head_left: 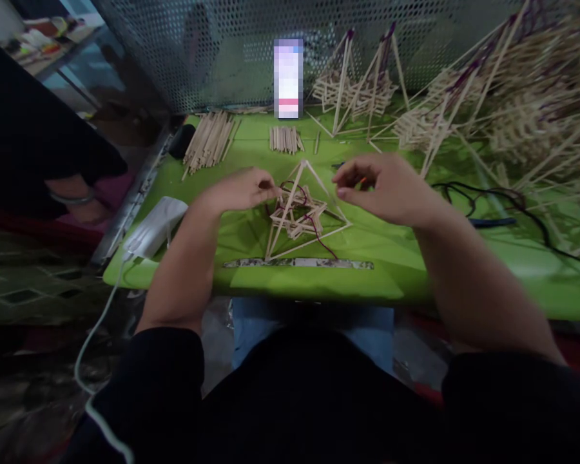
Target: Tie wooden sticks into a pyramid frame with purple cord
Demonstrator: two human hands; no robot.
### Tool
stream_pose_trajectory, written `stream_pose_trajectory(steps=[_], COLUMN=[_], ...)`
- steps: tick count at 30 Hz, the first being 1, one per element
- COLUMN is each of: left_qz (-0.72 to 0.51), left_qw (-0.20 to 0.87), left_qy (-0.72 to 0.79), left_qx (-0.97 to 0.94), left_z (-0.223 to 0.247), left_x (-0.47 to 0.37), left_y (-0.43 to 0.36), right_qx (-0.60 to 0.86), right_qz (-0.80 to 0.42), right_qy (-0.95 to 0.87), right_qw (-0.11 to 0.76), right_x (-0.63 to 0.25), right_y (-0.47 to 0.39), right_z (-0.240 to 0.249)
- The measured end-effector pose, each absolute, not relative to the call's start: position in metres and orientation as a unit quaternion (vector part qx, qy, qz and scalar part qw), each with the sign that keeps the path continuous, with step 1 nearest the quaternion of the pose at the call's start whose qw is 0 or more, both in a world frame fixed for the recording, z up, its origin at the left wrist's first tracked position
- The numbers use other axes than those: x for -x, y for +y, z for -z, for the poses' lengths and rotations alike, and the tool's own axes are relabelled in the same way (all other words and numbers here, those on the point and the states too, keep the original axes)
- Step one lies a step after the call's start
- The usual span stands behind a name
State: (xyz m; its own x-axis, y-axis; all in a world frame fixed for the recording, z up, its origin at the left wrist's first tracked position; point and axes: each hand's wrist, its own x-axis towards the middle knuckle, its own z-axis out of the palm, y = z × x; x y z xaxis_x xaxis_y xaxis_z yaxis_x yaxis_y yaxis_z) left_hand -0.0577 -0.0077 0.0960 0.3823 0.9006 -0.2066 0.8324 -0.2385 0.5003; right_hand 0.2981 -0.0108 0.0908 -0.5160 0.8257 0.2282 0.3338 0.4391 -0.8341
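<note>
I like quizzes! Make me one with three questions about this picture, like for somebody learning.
1. Pick one: what colour is the tabletop? A) blue B) green C) red
2. True or false: the stick frame is between the person's left hand and right hand.
3. Short answer: two piles of loose sticks lie beyond the hands, a bigger pile and a smaller pile. Which one is farther to the left?

Key: 1. B. 2. True. 3. The bigger pile.
</note>
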Motion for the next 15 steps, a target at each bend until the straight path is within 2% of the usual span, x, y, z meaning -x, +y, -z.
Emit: stream_pose_trajectory(steps=[3, 7, 15], left_qz=[-0.067, -0.090, -0.089], left_qw=[0.292, 0.288, 0.274], left_qy=[0.556, 0.572, 0.602], left_qx=[-0.775, -0.763, -0.745], left_z=[-0.097, -0.096, -0.089], left_x=[0.049, 0.042, 0.040], left_y=[-0.010, -0.014, -0.011], right_qx=[0.381, 0.390, 0.410], right_qz=[-0.335, -0.284, -0.276], right_qy=[-0.823, -0.851, -0.844], right_qw=[0.255, 0.209, 0.208], right_x=[-0.291, -0.282, -0.273], right_y=[-0.016, -0.023, -0.022], right_z=[-0.087, -0.087, -0.075])
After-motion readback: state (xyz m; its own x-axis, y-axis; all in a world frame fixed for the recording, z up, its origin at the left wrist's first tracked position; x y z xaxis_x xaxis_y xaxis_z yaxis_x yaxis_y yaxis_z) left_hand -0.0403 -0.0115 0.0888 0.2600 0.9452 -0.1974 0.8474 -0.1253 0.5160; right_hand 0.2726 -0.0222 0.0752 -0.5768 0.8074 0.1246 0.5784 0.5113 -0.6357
